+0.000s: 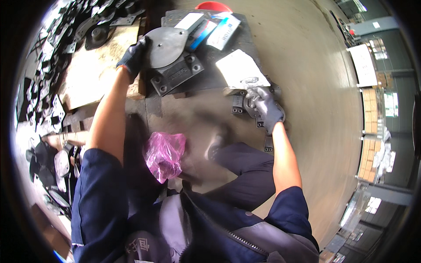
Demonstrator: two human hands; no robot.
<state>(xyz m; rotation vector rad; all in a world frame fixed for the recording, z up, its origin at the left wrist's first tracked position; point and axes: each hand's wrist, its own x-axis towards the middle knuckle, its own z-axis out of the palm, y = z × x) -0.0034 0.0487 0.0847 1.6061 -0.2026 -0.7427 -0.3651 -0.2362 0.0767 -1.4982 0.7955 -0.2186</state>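
My left hand point(134, 57), in a dark glove, grips the left edge of a flat grey metal plate point(166, 46) with a rounded outline and small holes. The plate is tilted over a dark metal block point(177, 75) with bolt holes at its ends. On the right, my gloved right hand point(264, 104) is closed at the lower edge of a white sheet point(239, 68) that bears a grey smear. Whatever its fingers hold is hidden. Dark metal parts point(238, 103) with holes lie beneath that hand.
Boxes point(223, 31) and a red bowl point(213, 6) are at the dark table's point(247, 39) far side. Many metal parts point(44, 65) crowd the left, around a wooden board point(94, 70). A pink plastic bag point(164, 153) is near my legs. Stacked cartons point(370, 111) stand far right.
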